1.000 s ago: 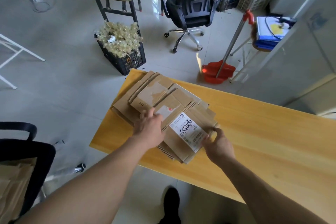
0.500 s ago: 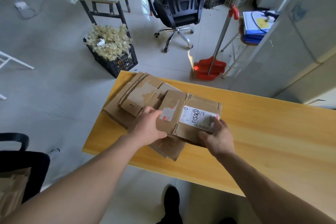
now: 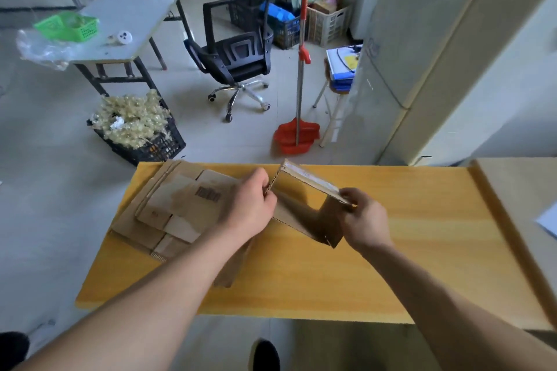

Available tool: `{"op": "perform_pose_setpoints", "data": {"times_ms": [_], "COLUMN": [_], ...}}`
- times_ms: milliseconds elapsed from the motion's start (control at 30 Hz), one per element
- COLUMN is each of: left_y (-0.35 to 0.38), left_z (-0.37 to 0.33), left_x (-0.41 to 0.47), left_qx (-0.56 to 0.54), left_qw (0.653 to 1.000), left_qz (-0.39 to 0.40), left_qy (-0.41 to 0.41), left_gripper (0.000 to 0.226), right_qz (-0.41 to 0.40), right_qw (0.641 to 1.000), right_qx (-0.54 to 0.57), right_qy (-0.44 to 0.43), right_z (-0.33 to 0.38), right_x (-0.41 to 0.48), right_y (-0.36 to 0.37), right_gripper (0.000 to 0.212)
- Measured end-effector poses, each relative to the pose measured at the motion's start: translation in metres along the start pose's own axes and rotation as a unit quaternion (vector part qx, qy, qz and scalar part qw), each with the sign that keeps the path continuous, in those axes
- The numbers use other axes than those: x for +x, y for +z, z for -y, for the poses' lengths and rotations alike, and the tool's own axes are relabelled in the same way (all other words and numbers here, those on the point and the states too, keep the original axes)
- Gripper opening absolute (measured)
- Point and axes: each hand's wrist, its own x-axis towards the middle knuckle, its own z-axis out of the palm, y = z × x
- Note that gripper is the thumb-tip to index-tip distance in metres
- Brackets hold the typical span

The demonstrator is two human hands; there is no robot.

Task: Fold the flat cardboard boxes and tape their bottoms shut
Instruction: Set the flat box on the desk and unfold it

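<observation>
Fingers (image 3: pixel 262 181) of the left hand (image 3: pixel 250 203): curled, pinching the corrugated left edge of the box (image 3: pixel 304 218). Fingers of the right hand (image 3: pixel 366 220): curled, gripping the box's right corner, thumb side toward the camera.

Box: one, brown corrugated cardboard, held between both hands just above the table (image 3: pixel 422 250), partly opened into a skewed tube, upper panel tilted up toward the far side.

Handling, as judged: light; panels stiff across the flutes, yielding along the scored creases; raw edges rough rather than slippery; crushes if squeezed mid-panel. Best taken at opposite corners or creases and pushed inward to square it, with the bottom flaps folded afterwards.

Stack of flat boxes (image 3: pixel 180 202): several, lying on the table's left end, touching the left forearm's side; top one bears a barcode.

Table: yellow wood grain, smooth, level. No tape roll can be made out.

Room: pale tiled floor (image 3: pixel 60 205); black office chair (image 3: pixel 238 54); red dustpan (image 3: pixel 297 137) with long handle; black crate (image 3: pixel 144 144) of pale scraps; grey table (image 3: pixel 129 18) carrying a green basket (image 3: pixel 67 27).
</observation>
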Motion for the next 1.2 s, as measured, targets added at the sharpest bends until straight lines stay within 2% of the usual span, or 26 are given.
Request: {"op": "perform_pose_setpoints", "data": {"times_ms": [200,333,433,633,867,1067,1133,1200], "left_y": [0.048,0.099,0.147,0.226,0.297,0.348,0.362,0.371], "left_z": [-0.120,-0.209,-0.289,-0.418,-0.518,-0.565,-0.584,-0.601], "left_x": [0.002,-0.009,-0.027,-0.073,-0.118,-0.134,-0.131,-0.133], "left_qx": [-0.020,-0.063,-0.098,-0.132,-0.095,-0.054,-0.061,-0.055], "left_qw": [0.997,0.986,0.973,0.935,0.883,0.837,0.813,0.778], "left_qz": [0.078,0.141,0.183,0.288,0.410,0.477,0.509,0.542], "left_qy": [0.021,0.062,0.105,0.158,0.209,0.264,0.276,0.314], "left_gripper": [0.024,0.027,0.031,0.029,0.020,0.018,0.023,0.031], "right_qz": [-0.145,-0.203,-0.264,-0.310,-0.398,-0.421,-0.430,-0.415], "right_qw": [0.985,0.969,0.947,0.907,0.834,0.773,0.763,0.768], "right_qx": [0.054,0.071,0.087,0.116,0.119,0.123,0.122,0.098], "right_qy": [0.081,0.120,0.159,0.261,0.364,0.457,0.467,0.478], "right_z": [-0.040,-0.083,-0.133,-0.232,-0.314,-0.354,-0.360,-0.362], "right_x": [0.009,-0.003,-0.025,-0.082,-0.140,-0.171,-0.170,-0.166], "right_y": [-0.127,-0.222,-0.295,-0.407,-0.470,-0.481,-0.487,-0.491], "right_gripper": [0.017,0.007,0.008,0.016,0.018,0.022,0.023,0.027]}}
